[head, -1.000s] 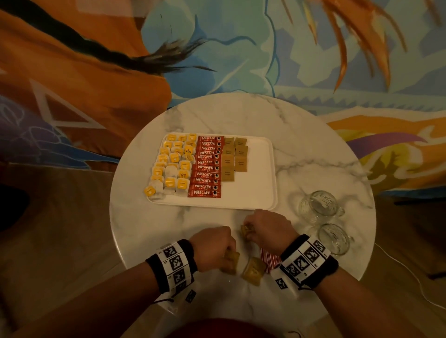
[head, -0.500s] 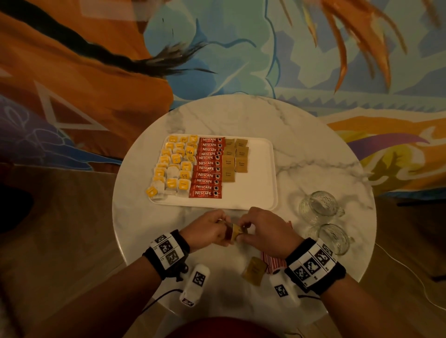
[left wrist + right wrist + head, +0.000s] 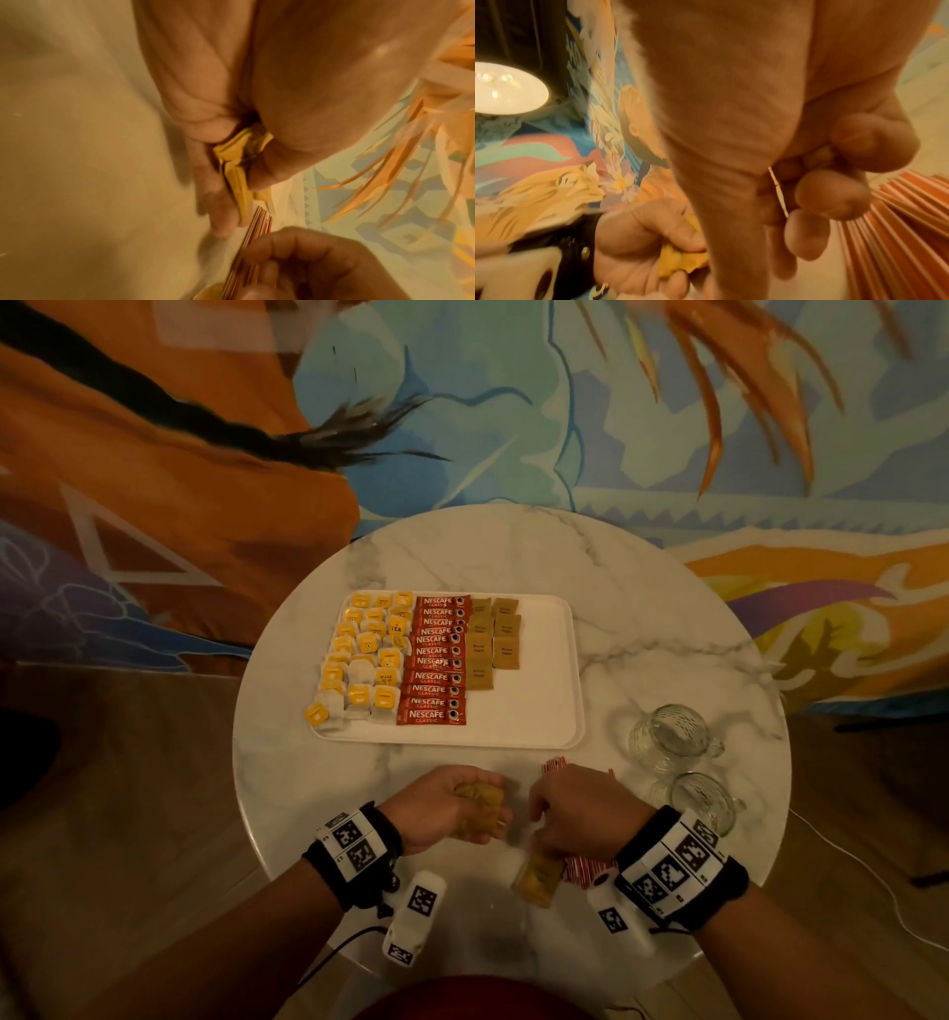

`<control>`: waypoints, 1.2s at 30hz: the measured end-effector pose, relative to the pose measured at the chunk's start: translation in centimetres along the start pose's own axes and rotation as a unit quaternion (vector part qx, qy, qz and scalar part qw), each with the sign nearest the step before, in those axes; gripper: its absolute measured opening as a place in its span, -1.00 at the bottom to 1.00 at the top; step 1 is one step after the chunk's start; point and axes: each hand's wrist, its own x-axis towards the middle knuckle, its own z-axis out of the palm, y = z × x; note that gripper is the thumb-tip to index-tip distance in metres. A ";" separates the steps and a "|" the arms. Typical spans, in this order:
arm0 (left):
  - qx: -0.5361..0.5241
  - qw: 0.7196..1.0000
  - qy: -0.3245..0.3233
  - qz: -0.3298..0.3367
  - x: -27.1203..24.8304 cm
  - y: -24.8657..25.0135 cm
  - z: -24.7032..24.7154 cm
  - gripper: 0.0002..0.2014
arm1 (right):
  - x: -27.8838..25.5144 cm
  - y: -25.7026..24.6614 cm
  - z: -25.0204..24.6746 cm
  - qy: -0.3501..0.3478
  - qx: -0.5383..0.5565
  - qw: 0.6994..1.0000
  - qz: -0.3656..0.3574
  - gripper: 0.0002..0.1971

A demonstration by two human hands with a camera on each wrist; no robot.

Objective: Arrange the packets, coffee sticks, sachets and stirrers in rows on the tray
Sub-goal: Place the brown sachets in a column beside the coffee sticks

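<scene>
The white tray [image 3: 534,706] holds rows of yellow tea packets [image 3: 367,660], red coffee sticks [image 3: 436,660] and brown sugar sachets [image 3: 493,639]. In front of the tray, my left hand [image 3: 436,814] grips a small bunch of brown sachets [image 3: 480,801], seen crumpled between thumb and fingers [image 3: 239,168]. My right hand [image 3: 580,814] curls over the far end of one brown sachet [image 3: 536,883] near the table's front edge. A thin sachet edge [image 3: 779,190] shows between its fingers. Red-and-white stirrers [image 3: 583,868] lie fanned under that hand.
Two glass mugs [image 3: 667,737] [image 3: 703,801] lie on the round marble table [image 3: 667,634], right of the tray and close to my right wrist. The tray's right half is bare white. A painted wall and wooden floor surround the table.
Both hands met at one sachet just in front of the tray. They have since parted: the left keeps the sachets, and the right has dropped back to the sachet lying nearer me.
</scene>
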 end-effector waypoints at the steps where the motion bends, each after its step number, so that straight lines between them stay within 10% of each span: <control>1: -0.006 1.000 -0.003 -0.005 -0.1 -0.1 -0.1 -0.54 | -0.2 0.0 0.3 -0.013 -0.014 1.000 0.007 -0.70; 24: 0.063 0.997 0.052 0.006 -1.2 -0.6 0.0 -0.65 | -0.5 -2.0 2.6 -0.057 -0.077 0.995 -0.036 -0.77; 36: 0.149 0.987 0.037 0.047 -1.8 0.0 -1.2 -0.64 | 1.6 -2.0 -0.6 0.088 0.101 0.988 -0.077 -0.89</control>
